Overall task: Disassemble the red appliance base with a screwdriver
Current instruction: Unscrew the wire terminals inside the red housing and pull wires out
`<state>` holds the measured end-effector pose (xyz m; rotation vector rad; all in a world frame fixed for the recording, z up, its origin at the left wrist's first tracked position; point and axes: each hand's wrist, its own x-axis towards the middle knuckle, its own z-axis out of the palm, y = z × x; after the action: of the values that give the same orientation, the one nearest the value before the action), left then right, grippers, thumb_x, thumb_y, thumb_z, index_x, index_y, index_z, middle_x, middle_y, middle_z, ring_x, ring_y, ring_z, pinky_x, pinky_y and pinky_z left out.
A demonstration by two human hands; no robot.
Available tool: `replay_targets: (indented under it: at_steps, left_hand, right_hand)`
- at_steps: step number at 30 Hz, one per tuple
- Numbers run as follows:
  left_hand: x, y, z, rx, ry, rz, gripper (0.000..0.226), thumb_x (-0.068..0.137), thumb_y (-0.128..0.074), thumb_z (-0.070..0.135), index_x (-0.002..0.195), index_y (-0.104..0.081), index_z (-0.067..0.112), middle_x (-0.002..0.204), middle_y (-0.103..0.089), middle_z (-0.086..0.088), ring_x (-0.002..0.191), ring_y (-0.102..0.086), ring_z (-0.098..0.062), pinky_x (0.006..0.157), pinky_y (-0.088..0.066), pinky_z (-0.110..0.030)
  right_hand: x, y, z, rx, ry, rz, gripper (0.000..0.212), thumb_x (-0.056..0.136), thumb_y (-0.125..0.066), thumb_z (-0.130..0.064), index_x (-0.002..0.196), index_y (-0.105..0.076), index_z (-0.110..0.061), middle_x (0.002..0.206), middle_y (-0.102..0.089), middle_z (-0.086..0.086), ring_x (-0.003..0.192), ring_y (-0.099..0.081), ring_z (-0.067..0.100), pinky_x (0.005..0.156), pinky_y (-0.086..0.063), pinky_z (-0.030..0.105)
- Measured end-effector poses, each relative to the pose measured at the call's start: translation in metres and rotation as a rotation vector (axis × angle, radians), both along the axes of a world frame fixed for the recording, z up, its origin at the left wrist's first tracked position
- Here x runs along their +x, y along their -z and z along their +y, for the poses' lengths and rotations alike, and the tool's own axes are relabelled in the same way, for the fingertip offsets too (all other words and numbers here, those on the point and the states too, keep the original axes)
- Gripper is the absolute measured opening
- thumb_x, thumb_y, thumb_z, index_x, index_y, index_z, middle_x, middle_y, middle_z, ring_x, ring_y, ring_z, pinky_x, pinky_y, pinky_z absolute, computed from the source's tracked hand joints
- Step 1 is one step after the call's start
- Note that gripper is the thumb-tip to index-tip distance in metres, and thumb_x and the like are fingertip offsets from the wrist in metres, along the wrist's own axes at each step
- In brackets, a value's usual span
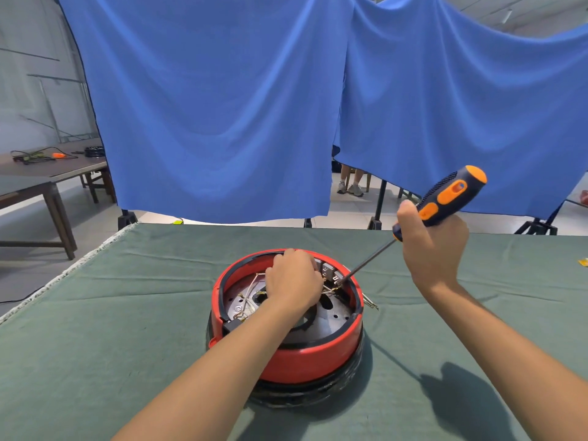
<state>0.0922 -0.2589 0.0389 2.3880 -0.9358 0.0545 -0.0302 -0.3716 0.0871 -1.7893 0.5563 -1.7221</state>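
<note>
Working on the round red plastic appliance base (pixel 313 361), we have it sitting open side up near the middle of the bench (pixel 127 329), which is covered in green cloth. Its cover is already off, so the grey metal plate (pixel 331 319), thin wires (pixel 251 281) and a small grey terminal block (pixel 329 271) at the far rim are exposed. Our left hand (pixel 294 281) reaches inside with fingers curled around the wiring beside that block; exactly what it pinches we cannot tell. Our right hand (pixel 434 241) is closed around the orange-and-black handle of the long-shafted screwdriver (pixel 445 198), whose tip angles down to the terminal block. We judge the job partly done: the shell is opened, while the terminal screws, wires and plate are still in place and remain to be freed. Beyond the far edge hangs a blue cloth backdrop (pixel 222 106).
</note>
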Motion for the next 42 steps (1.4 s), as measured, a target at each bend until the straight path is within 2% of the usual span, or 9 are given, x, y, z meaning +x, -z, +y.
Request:
replay_targets:
  at_steps: [5, 9, 13, 18, 23, 28, 31, 37, 42]
  left_hand:
    - [0.004, -0.006, 0.010, -0.197, 0.128, 0.065, 0.015, 0.088, -0.058, 0.024, 0.090, -0.072, 0.020, 0.090, -0.072, -0.001, 0.089, -0.064, -0.023, 0.078, -0.052, -0.035]
    - [0.010, -0.007, 0.017, -0.257, 0.234, 0.060, 0.012, 0.086, -0.060, 0.023, 0.081, -0.070, 0.022, 0.077, -0.069, 0.003, 0.081, -0.064, -0.022, 0.076, -0.053, -0.037]
    - [0.015, -0.012, 0.019, -0.591, 0.158, 0.079, 0.015, 0.090, -0.057, 0.017, 0.077, -0.064, 0.017, 0.063, -0.064, 0.005, 0.062, -0.061, -0.015, 0.064, -0.050, -0.034]
    - [0.018, -0.015, 0.017, -0.935, 0.107, 0.562, 0.017, 0.095, -0.051, 0.006, 0.080, -0.058, 0.005, 0.053, -0.063, -0.004, 0.029, -0.042, -0.013, 0.036, -0.039, -0.023]
    - [0.022, -0.017, 0.021, -1.074, 0.084, 0.843, 0.013, 0.096, -0.051, 0.009, 0.086, -0.055, 0.003, 0.053, -0.066, -0.007, 0.027, -0.045, -0.014, 0.032, -0.040, -0.021]
    - [0.027, -0.021, 0.024, -1.195, 0.022, 0.940, 0.014, 0.095, -0.055, 0.016, 0.084, -0.056, 0.008, 0.061, -0.071, -0.007, 0.030, -0.049, -0.014, 0.035, -0.042, -0.020]
    - [0.030, -0.021, 0.027, -1.224, -0.006, 0.981, 0.013, 0.093, -0.059, 0.014, 0.082, -0.061, 0.007, 0.057, -0.069, -0.002, 0.031, -0.049, -0.010, 0.035, -0.042, -0.018]
    - [0.028, -0.021, 0.027, -1.190, 0.066, 1.053, 0.009, 0.094, -0.054, 0.005, 0.085, -0.056, 0.004, 0.068, -0.073, -0.006, 0.037, -0.056, -0.014, 0.036, -0.045, -0.020]
    - [0.025, -0.021, 0.029, -1.149, 0.181, 1.121, 0.006, 0.092, -0.058, 0.008, 0.091, -0.061, 0.003, 0.078, -0.075, -0.009, 0.047, -0.063, -0.017, 0.040, -0.048, -0.022]
  right_hand:
    - [0.002, -0.004, 0.014, -0.061, 0.016, 0.072, 0.043, 0.071, -0.051, -0.045, 0.048, -0.048, -0.009, 0.044, -0.055, 0.007, 0.048, -0.054, 0.030, 0.052, -0.049, 0.041]
    - [0.002, -0.007, 0.026, -0.132, 0.023, 0.115, 0.049, 0.069, -0.048, -0.047, 0.050, -0.049, -0.001, 0.047, -0.055, 0.017, 0.049, -0.053, 0.034, 0.051, -0.047, 0.040]
    - [0.003, -0.015, 0.033, -0.096, -0.010, 0.114, 0.051, 0.069, -0.049, -0.046, 0.053, -0.051, 0.002, 0.049, -0.055, 0.019, 0.052, -0.053, 0.036, 0.053, -0.048, 0.041]
    - [0.015, -0.023, 0.034, 0.140, -0.268, 0.070, 0.036, 0.074, -0.056, -0.032, 0.053, -0.056, -0.002, 0.051, -0.060, 0.005, 0.053, -0.058, 0.020, 0.052, -0.049, 0.032]
    - [0.035, -0.030, 0.031, 0.411, -0.485, -0.017, 0.027, 0.087, -0.062, -0.015, 0.061, -0.059, -0.010, 0.047, -0.059, 0.003, 0.038, -0.053, 0.016, 0.041, -0.045, 0.022]
    - [0.060, -0.048, 0.033, 0.496, -0.532, -0.022, 0.019, 0.085, -0.066, -0.010, 0.070, -0.054, -0.013, 0.045, -0.045, -0.004, 0.035, -0.037, 0.007, 0.036, -0.030, 0.015]
    - [0.072, -0.069, 0.038, 0.410, -0.573, 0.018, 0.022, 0.085, -0.065, -0.010, 0.067, -0.054, -0.013, 0.041, -0.040, -0.005, 0.033, -0.032, 0.009, 0.036, -0.027, 0.016]
    - [0.077, -0.102, 0.044, 0.214, -0.557, 0.259, 0.023, 0.081, -0.066, -0.010, 0.064, -0.051, -0.012, 0.039, -0.038, -0.007, 0.032, -0.030, 0.010, 0.035, -0.026, 0.016]
    - [0.080, -0.089, 0.043, 0.111, -0.406, 0.648, 0.022, 0.076, -0.065, -0.012, 0.065, -0.046, -0.012, 0.042, -0.036, -0.005, 0.034, -0.029, 0.011, 0.036, -0.025, 0.017]
